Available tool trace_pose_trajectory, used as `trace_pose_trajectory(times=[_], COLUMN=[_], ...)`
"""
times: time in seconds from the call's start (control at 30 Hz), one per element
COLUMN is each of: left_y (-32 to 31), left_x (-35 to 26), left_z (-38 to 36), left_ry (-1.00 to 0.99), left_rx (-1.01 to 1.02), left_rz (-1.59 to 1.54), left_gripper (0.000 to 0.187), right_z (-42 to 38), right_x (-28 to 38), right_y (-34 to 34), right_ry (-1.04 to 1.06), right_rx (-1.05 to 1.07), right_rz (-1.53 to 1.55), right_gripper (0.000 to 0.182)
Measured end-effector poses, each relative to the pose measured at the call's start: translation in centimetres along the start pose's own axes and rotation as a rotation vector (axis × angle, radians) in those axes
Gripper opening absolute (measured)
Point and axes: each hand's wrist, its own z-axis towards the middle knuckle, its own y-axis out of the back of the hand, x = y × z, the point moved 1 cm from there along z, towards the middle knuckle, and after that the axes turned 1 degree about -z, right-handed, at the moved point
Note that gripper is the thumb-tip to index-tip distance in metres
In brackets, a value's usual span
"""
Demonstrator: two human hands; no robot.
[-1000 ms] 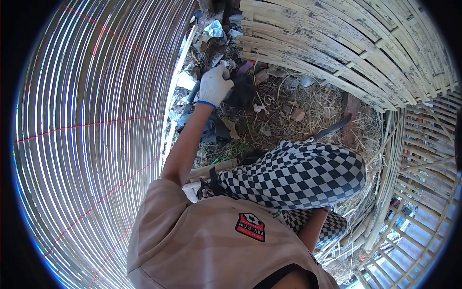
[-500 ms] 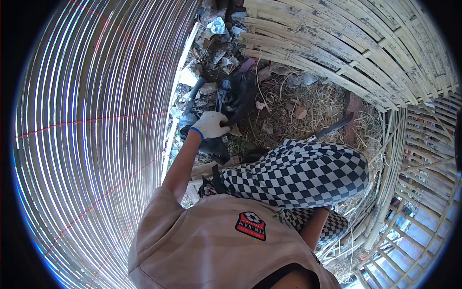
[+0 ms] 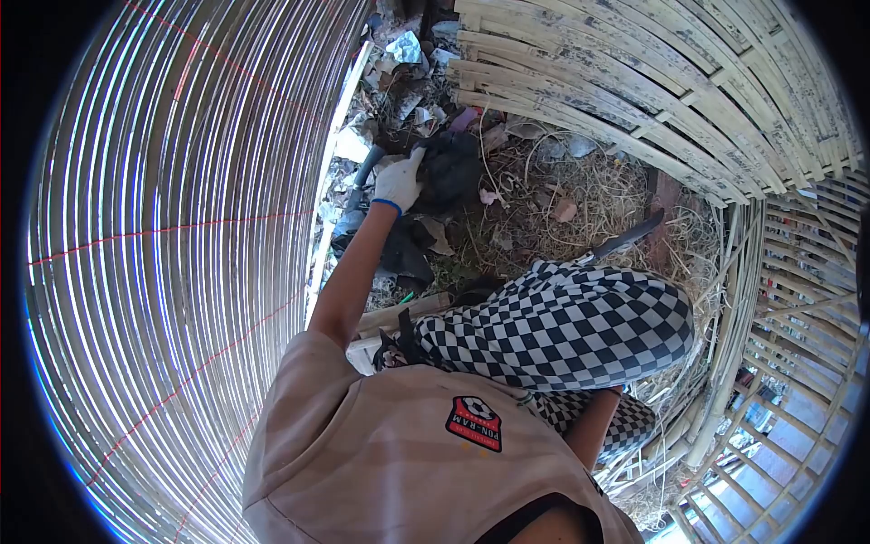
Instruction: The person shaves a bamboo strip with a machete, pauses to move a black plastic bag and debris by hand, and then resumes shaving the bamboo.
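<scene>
My left hand (image 3: 399,181), in a white glove with a blue cuff, reaches down to the littered ground. It grips a bunched piece of dark, crumpled material (image 3: 451,172), cloth or plastic; the fingers are partly hidden behind it. More of the dark material (image 3: 405,256) lies just below the glove. A grey tube-like piece (image 3: 370,165) is close to the left of the hand. Only my right forearm (image 3: 596,428) shows, running down behind my checkered trouser leg (image 3: 580,317); the right hand itself is out of sight.
A slatted bamboo screen (image 3: 199,272) rises on the left, with litter (image 3: 405,47) along its foot. Woven bamboo panels (image 3: 634,82) stand at the upper right. A dark-bladed knife (image 3: 627,240) lies by my knee, near straw (image 3: 598,186) and a bamboo lattice (image 3: 788,399).
My left hand has moved up and slightly right, away from me. The dark material it holds is now bunched up instead of stretched out in a strip.
</scene>
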Motion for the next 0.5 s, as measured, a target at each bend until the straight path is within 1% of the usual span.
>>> trace_pose_trajectory(times=[0.13,0.23,0.33,0.43,0.5], left_y=[0.5,0.9,-1.1,-2.0,-4.4], left_x=[-0.1,-0.3,1.2,0.3,1.1], left_z=[1.3,2.4,3.9,4.1,4.6], left_ry=[-0.02,-0.088,-0.254,-0.033,0.107], left_rx=[-0.032,-0.112,-0.262,-0.076,-0.011], left_rz=[-0.005,-0.093,-0.203,0.006,0.084], left_gripper=[0.066,0.063,0.054,0.053,0.052], right_z=[-0.1,-0.2,-0.5,-0.6,-0.9], right_x=[0.2,0.2,0.3,0.4,0.7], right_y=[-0.1,-0.2,-0.3,-0.7,-1.2], right_ry=[0.002,0.008,0.012,0.015,0.038], right_rx=[-0.002,-0.003,-0.006,-0.003,-0.006], right_rz=[-0.007,-0.013,-0.021,-0.031,-0.042], right_gripper=[0.059,0.06,0.06,0.061,0.061])
